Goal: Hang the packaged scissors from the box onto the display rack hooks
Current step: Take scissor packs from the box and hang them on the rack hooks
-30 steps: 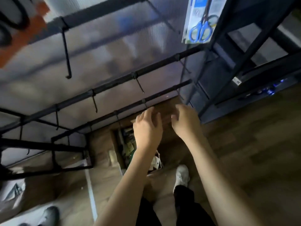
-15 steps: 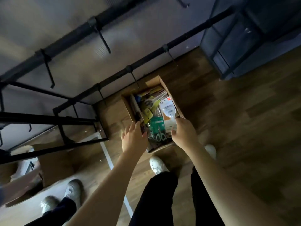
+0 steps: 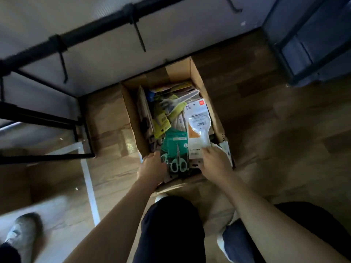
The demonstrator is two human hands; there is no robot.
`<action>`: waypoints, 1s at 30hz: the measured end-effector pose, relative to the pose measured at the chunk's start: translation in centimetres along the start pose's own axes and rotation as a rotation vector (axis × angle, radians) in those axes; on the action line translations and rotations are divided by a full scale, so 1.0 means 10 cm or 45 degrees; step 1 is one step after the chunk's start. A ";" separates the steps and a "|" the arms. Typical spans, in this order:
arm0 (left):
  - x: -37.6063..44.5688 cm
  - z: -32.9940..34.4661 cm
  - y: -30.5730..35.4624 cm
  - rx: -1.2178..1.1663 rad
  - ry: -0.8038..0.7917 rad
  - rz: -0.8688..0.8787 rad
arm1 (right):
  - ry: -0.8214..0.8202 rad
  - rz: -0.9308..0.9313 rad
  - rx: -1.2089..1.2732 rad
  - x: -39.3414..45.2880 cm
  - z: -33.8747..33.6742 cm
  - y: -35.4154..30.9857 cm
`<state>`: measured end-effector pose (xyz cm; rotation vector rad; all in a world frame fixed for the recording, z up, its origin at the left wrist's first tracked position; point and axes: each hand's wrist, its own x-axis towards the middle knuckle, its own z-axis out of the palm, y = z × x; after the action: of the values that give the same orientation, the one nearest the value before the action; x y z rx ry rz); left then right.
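An open cardboard box point(image 3: 197, 80) stands on the wood floor, filled with several packaged scissors. A green pack with mint-handled scissors point(image 3: 175, 150) lies at the near end, and a white-and-orange pack point(image 3: 198, 126) lies beside it on the right. My left hand point(image 3: 152, 168) is at the green pack's left edge, fingers curled against it. My right hand point(image 3: 216, 164) touches the lower end of the white pack with fingers bent. The black display rack bar point(image 3: 98, 27) with empty hooks point(image 3: 139, 35) runs above the box.
A black rack frame point(image 3: 43, 118) stands on the left over a white floor line point(image 3: 89, 185). A dark blue shelf unit point(image 3: 311, 42) is at the top right. Another person's shoe point(image 3: 22, 234) is at the bottom left. My legs and shoes are just before the box.
The view dropped from the rack down to the box. Both hands went from the air near the bars down into the box's near end, onto the packs.
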<state>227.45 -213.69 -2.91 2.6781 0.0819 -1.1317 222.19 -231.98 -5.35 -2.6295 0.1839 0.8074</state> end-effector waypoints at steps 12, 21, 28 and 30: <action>1.10 0.56 -0.19 -0.299 0.093 -0.051 | 0.146 -0.276 -0.300 1.24 0.70 0.17; 1.21 0.70 -0.31 -0.299 0.104 -0.113 | 0.083 -0.314 -0.290 1.40 0.73 0.07; 1.10 0.68 -0.28 -0.295 0.037 -0.109 | 0.129 -0.307 -0.249 1.30 0.74 0.11; 1.06 0.66 -0.25 -0.231 0.044 -0.068 | 0.130 -0.296 -0.250 1.31 0.72 0.11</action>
<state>229.88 -213.24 -15.39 2.5486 0.2511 -1.0391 229.02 -230.32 -18.59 -2.8082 -0.1806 0.6416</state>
